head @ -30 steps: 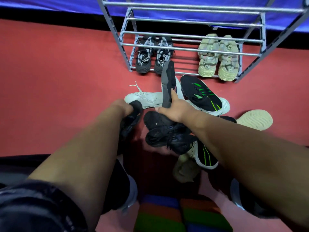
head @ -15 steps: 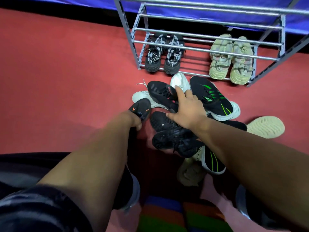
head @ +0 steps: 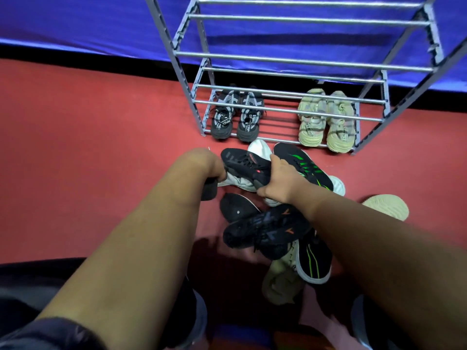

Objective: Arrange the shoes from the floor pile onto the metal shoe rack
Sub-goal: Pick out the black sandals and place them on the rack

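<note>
A black sneaker (head: 243, 162) with a small red mark is held above the floor pile by my right hand (head: 276, 181), gripped at its heel end. My left hand (head: 209, 164) is shut on a second black shoe (head: 209, 189), which hangs below the fist and is mostly hidden. The metal shoe rack (head: 290, 56) stands just beyond, with a black-and-white pair (head: 235, 116) and a pale beige pair (head: 326, 121) on its bottom tier. Under my hands lie white shoes (head: 257, 149), black shoes with green stripes (head: 302, 165) and dark sneakers with orange marks (head: 267, 228).
A beige shoe sole (head: 386, 207) lies at the right of the pile and another beige shoe (head: 280, 284) near my knees. The red floor (head: 88, 147) stretches to the left. A blue sheet (head: 75, 21) hangs behind the rack. The rack's upper tiers hold nothing.
My right hand has turned the black sneaker from upright to lying across and drawn it toward my left hand. The view has tilted up, showing more of the rack.
</note>
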A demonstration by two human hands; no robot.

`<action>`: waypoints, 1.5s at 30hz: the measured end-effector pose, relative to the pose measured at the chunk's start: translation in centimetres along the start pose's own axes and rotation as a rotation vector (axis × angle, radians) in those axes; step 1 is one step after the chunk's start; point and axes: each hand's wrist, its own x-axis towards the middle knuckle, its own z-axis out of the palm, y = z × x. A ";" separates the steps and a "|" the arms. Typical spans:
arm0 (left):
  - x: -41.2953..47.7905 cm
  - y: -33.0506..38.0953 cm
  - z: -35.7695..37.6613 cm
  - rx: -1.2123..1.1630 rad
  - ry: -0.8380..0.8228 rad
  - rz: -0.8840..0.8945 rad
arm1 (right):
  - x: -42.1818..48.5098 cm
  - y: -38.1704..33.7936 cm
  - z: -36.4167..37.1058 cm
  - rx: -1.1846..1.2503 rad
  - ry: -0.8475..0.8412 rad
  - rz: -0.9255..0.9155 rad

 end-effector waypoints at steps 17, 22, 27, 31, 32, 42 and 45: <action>1.0 2.9 -0.5 -0.607 0.611 0.257 | -2.1 2.3 -5.1 0.117 0.617 -0.256; 2.3 3.5 -0.6 -0.733 0.667 0.238 | -2.3 3.1 -5.1 0.168 0.657 -0.312; 4.1 4.0 -1.9 -0.794 0.719 0.236 | -2.1 3.2 -6.6 0.250 0.678 -0.340; 5.8 4.6 -3.0 -0.811 0.755 0.235 | -0.7 2.1 -7.6 0.297 0.705 -0.319; 6.4 4.9 -3.2 -0.799 0.752 0.238 | -0.3 1.9 -7.6 0.311 0.720 -0.301; 10.6 3.8 -0.2 -1.056 0.241 0.510 | 3.4 1.1 -5.6 0.482 0.722 -0.120; 10.6 2.8 0.9 -1.091 0.126 0.596 | 3.6 1.2 -5.0 0.456 0.663 -0.107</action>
